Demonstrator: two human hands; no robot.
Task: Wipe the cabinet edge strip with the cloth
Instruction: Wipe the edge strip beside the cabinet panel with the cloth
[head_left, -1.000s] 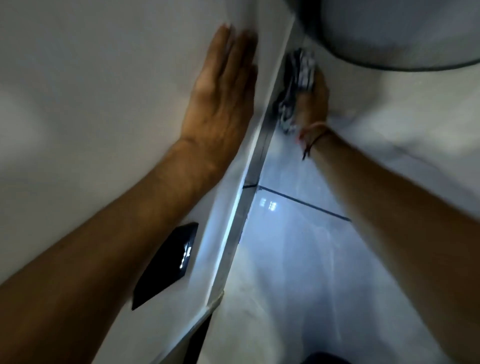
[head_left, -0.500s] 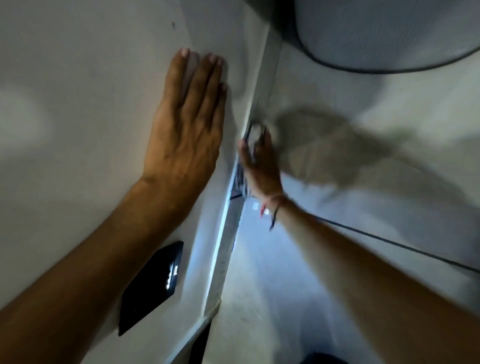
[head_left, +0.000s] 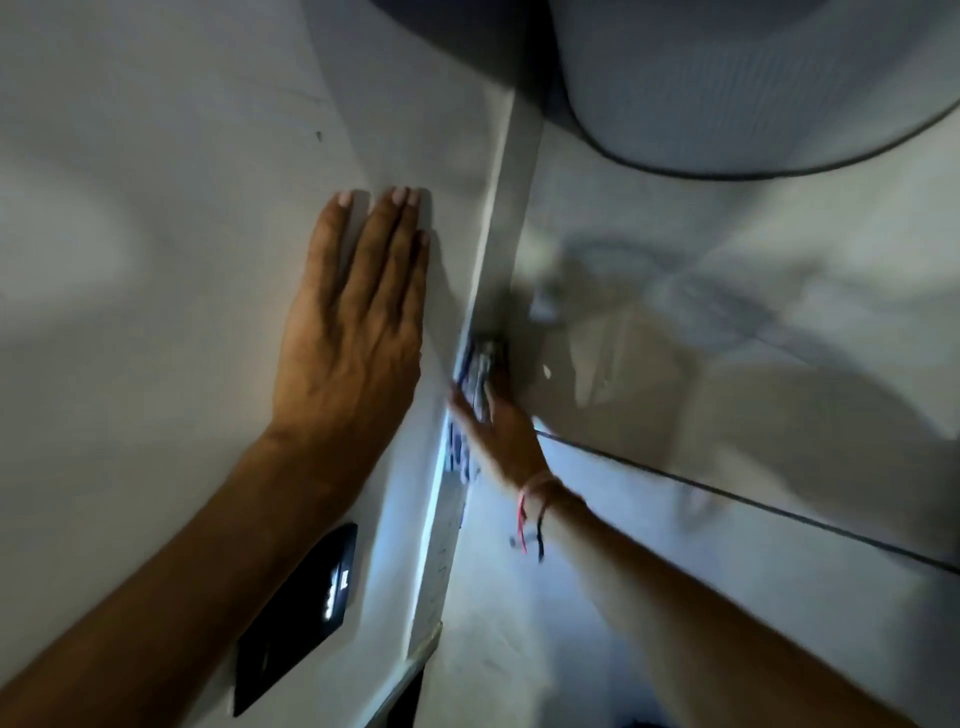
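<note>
Cloth (head_left: 477, 382) apparently against edge strip (head_left: 451, 499), right hand (head_left: 506, 436).

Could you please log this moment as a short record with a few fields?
left hand: flat, palm pressed on the white cabinet panel
right hand: pressing the cloth against the edge strip
cloth: checked, bunched, partly blurred
wrist: red and dark thread bracelet
panel fitting: black rectangular plate below the left forearm
overhead: round grey object
</note>
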